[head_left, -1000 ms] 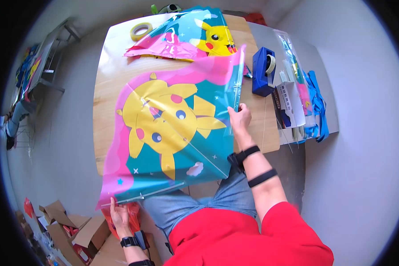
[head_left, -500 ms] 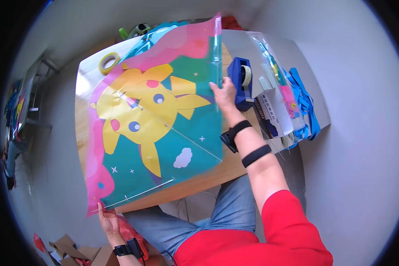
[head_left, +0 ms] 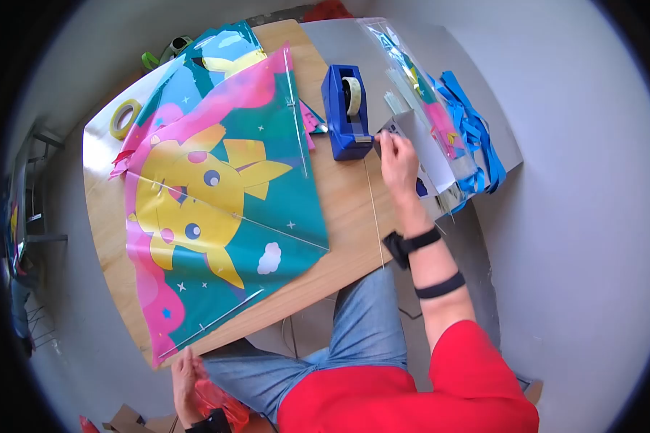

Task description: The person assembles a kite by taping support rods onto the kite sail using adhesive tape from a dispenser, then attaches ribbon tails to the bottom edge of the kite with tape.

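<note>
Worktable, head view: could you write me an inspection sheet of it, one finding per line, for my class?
Surface: wooden table, bare patches glossy.
Job's things: pink, teal and yellow printed sheet lies flat-ish, thin pale strips on it; blue tape dispenser to its right.
Clutter: more printed sheets beyond, tape roll, white box, blue straps.
Grippers: right hand at the dispenser's front end, any tape held too small to tell; left hand by the sheet's near corner, grip unclear.
Cables: dark line below the table, possibly one.
Surroundings: red plastic bag below the table edge.
</note>
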Motion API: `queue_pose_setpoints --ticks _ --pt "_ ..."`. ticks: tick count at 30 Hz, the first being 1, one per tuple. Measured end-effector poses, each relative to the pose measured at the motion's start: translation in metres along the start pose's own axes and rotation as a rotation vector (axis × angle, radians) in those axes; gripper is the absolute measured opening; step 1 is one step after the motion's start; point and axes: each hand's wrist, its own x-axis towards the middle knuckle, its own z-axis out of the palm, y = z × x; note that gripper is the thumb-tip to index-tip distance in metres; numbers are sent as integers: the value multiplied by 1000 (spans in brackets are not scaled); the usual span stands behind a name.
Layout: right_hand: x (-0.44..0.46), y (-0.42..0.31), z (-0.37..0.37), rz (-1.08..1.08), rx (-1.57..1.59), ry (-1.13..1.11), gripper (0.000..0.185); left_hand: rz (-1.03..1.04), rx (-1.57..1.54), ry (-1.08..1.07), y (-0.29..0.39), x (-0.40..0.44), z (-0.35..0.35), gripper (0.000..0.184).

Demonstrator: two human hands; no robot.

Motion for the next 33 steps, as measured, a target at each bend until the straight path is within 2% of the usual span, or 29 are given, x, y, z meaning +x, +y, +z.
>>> queue_pose_setpoints --ticks 3,5,7,9,11,13,15,17,19,20,22,23,24,28,31,33 --pt "32 -1 9 191 42 -209 21 373 149 -95 83 -13 70 33" --pt "43 -2 13 331 156 -358 19 478 140 -161 120 -17 114 20" --pt "47 1 13 494 339 -527 18 611 191 -269 156 -20 150 16" --pt "46 4 15 535 425 -511 17 661 247 -314 183 -18 185 13" --pt "42 3 15 564 444 -489 17 945 282 -339 201 4 224 14" --pt "37 -7 12 572 399 -454 18 1040 351 -345 237 10 259 25" --pt "38 -3 13 606 518 -419 18 1287 343 -153 256 35 301 42" --pt "39 -6 9 619 547 -406 19 1289 272 -23 281 51 336 55" --pt "38 -25 -3 613 493 -417 19 1323 178 39 305 63 367 50" --pt "32 -22 0 561 441 -354 18 1340 131 69 314 69 376 48" --pt "20 -17 9 448 340 -224 18 1305 209 77 332 86 384 42" --pt "12 -18 10 470 292 -205 17 1285 251 77 335 91 387 39" --pt "1 -15 13 564 440 -170 16 1249 197 114 339 89 389 32" --pt "-27 -14 18 966 954 -104 19 1245 167 41 339 95 385 28" --pt "-35 -6 23 922 1068 -59 24 1251 156 13 338 98 385 28" --pt "-43 -2 23 930 991 -3 25 1271 152 16 339 101 385 30"
